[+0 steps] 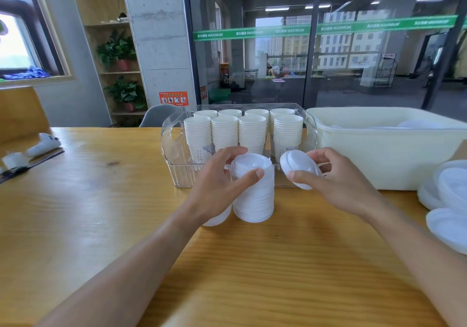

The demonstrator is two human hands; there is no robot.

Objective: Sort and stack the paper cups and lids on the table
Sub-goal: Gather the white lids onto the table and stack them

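Eight stacks of paper cups (242, 132) stand nested in two rows inside a clear bin (174, 144) at twelve o'clock on the wooden table (101, 200), sorted and upright, seemingly so they keep their columns. At two o'clock sits a large cream tub (391, 154), likely the lids' source, and loose lids (447, 205) lie at three o'clock, not yet stacked. Centre, just before the bin, rises a stack of lids (254, 195); the left hand (222, 182) curls thumb and fingers round its top, probably steadying it. The right hand (336, 177) pinches a single lid (299, 168), tilted beside the stack, apparently ready to be added.
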